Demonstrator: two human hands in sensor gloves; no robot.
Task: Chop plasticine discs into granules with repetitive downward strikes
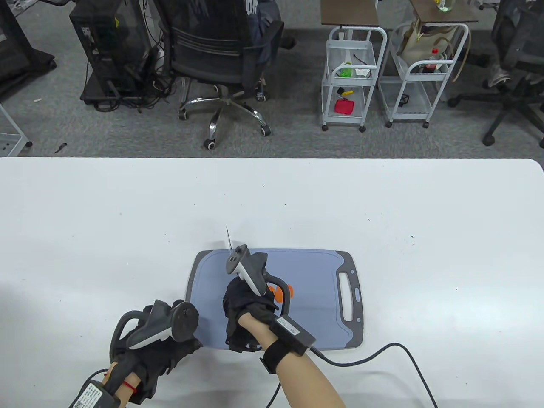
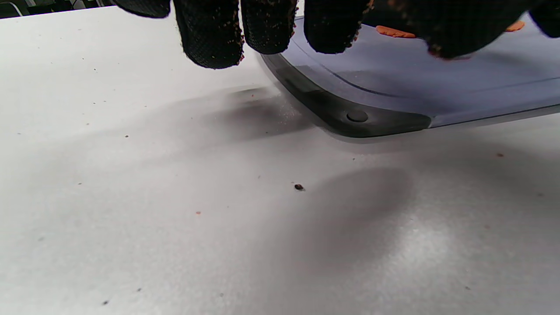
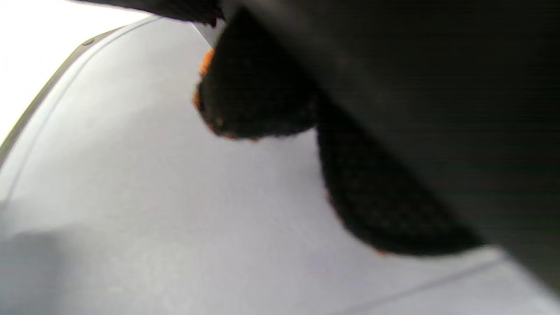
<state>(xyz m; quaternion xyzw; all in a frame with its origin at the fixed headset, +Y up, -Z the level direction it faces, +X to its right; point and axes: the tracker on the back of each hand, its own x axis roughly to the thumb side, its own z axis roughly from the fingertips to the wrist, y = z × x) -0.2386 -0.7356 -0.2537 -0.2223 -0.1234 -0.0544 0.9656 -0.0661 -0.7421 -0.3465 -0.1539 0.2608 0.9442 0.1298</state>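
1. The right hand (image 1: 244,308) is clenched over the near-middle of the cutting board (image 1: 314,272). Its fingers (image 3: 258,100) are curled around something dark that fills the right wrist view. A thin blade (image 1: 228,239) rises beyond the hand and points away from the person, so the hand appears to be grasping a knife by its handle, which is hidden.

2. The orange plasticine discs (image 1: 278,293) lie on the board just to the right of that hand, mostly hidden by the tracker. A downward strike would, I judge, need the blade carried a little rightward over them.

3. The blade's long axis runs near-to-far along the board's short side, so cuts would cross the discs that way.

4. The left hand (image 1: 159,346) is at the board's near-left corner. Its fingers (image 2: 210,35) hang released just above the desk (image 2: 175,218) beside the board's edge, grasping nothing. Orange crumbs dust them.

5. The right hand is the nearer to the discs; the left is well apart from them.
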